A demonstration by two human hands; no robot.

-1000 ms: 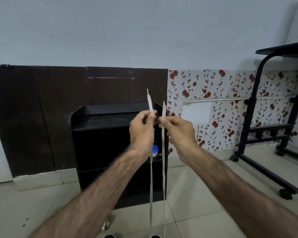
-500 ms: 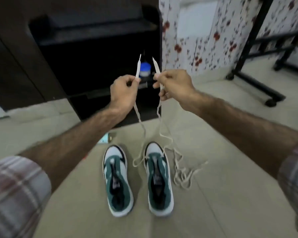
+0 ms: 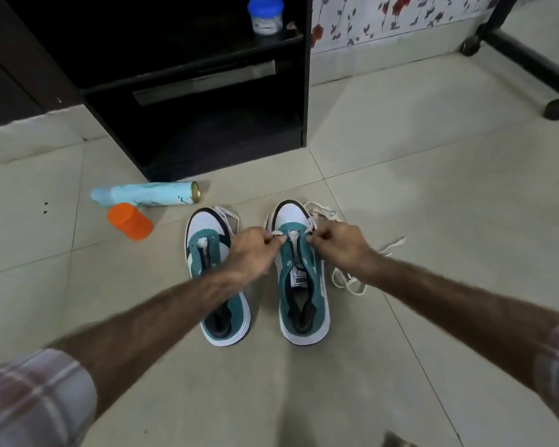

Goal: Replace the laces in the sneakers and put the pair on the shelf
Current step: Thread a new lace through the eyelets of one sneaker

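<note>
floor (image 3: 433, 188): I see pale tiles, grey grout lines.
shelf (image 3: 305, 91): black unit at the back wall, blue-lidded jar (image 3: 265, 14) inside.
sneakers: left sneaker (image 3: 204, 250) and right sneaker (image 3: 304, 285) side by side on the tiles, toes toward the shelf.
lace (image 3: 352, 279): white, loose by the right sneaker.
left hand (image 3: 252, 253): pinching lace at a front eyelet.
right hand (image 3: 339, 243): same, opposite side.
clutter: spray can (image 3: 146, 193) lying flat, orange cup (image 3: 130, 221) beside it.

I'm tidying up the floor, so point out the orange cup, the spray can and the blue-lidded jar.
orange cup (image 3: 130, 221): head view, on its side wall.
spray can (image 3: 146, 194): head view, middle of its lying body.
blue-lidded jar (image 3: 266, 7): head view, on its blue lid.
</note>
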